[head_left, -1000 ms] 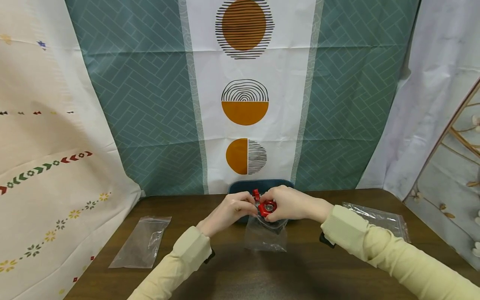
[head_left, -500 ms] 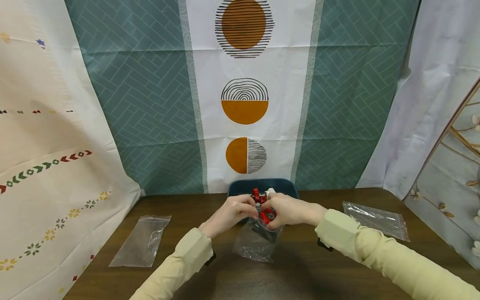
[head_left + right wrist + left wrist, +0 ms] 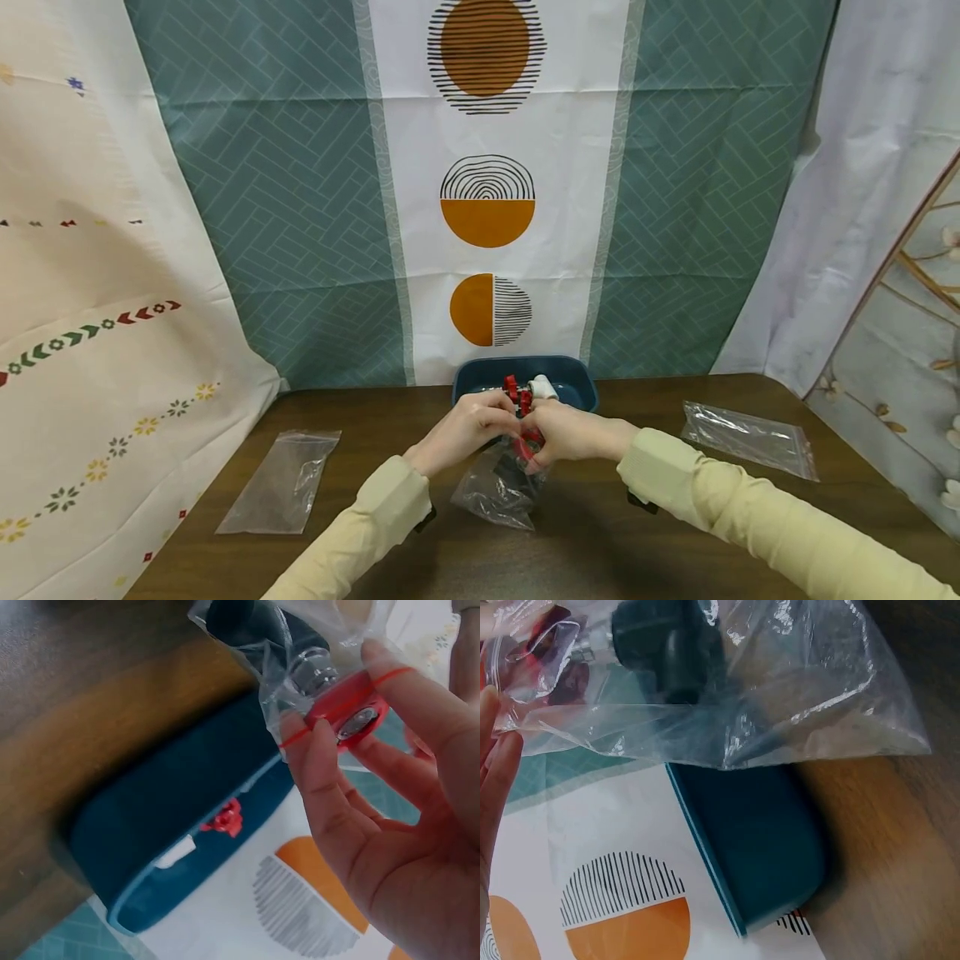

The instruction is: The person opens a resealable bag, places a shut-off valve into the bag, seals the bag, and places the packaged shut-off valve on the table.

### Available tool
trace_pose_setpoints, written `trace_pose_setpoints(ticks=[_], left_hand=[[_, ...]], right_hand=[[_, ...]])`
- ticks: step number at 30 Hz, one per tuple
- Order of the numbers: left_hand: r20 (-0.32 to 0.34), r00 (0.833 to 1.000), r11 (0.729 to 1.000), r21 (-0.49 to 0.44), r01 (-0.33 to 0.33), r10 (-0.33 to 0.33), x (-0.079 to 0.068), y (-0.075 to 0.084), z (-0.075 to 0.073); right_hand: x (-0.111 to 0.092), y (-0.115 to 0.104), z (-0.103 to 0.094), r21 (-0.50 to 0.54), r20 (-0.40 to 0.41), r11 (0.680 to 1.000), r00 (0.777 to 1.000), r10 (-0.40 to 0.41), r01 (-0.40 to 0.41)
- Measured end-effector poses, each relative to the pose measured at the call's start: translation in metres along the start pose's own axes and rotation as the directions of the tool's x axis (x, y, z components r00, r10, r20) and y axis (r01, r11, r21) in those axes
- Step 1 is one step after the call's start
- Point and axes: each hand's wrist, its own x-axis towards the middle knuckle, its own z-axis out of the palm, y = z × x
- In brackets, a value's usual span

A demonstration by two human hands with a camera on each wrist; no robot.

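Over the table my right hand (image 3: 573,432) grips a valve by its red knob (image 3: 349,709), fingertips at the mouth of a clear zip bag (image 3: 491,492). The knob's face has a metal centre. Below it, a metal neck (image 3: 313,671) and a dark T-shaped body (image 3: 667,652) show through the plastic, inside the bag. Opposite, my left hand (image 3: 476,421) pinches the bag's edge near the red seal line. Much of the left hand is cut off in the left wrist view.
Behind the hands stands a dark blue bin (image 3: 577,371) holding red-handled parts (image 3: 512,386) and a white pipe fitting (image 3: 542,387). One flat clear bag (image 3: 281,487) lies at the left, another clear bag (image 3: 750,437) at the right. A patterned curtain hangs behind the table.
The valve has gone down deeper into the bag with my right hand, which shifted left and lower. The bag's bottom has swung left. More of the bin's contents show.
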Motion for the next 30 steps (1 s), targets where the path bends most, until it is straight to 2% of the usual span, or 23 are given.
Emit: trace_pose_setpoints(ticks=[5,10,14,21,24,27,30], left_hand=[[-0.004,1.0,1.0,0.009,-0.005,0.005,-0.005,-0.002,0.001],[-0.014,0.999,0.999,0.023,-0.032,0.032,-0.006,-0.002,0.0],[-0.014,0.999,0.999,-0.004,-0.037,0.037,-0.007,-0.003,-0.001],[-0.015,1.0,0.999,-0.036,-0.029,0.028,-0.008,-0.003,-0.002],[-0.018,0.999,0.999,-0.016,-0.033,0.033,-0.008,-0.003,-0.003],[-0.017,1.0,1.0,-0.021,-0.016,0.016,-0.009,-0.003,-0.004],[-0.017,1.0,1.0,-0.016,-0.007,0.007,-0.01,-0.003,-0.005]], right_hand=[[0.003,0.006,0.009,0.049,-0.017,0.999,1.0,0.008,-0.007],[0.002,0.012,0.012,0.048,-0.026,0.999,1.0,-0.001,0.003],[0.001,0.015,0.013,0.067,-0.027,0.998,1.0,0.006,-0.004],[-0.002,0.016,0.013,0.013,-0.055,1.0,0.998,-0.015,0.016],[-0.003,0.019,0.012,0.037,-0.083,0.999,0.996,-0.016,0.019],[-0.004,0.023,0.012,0.091,-0.128,0.995,0.991,0.042,-0.03],[-0.003,0.027,0.012,0.179,-0.134,0.975,0.978,0.161,-0.136]])
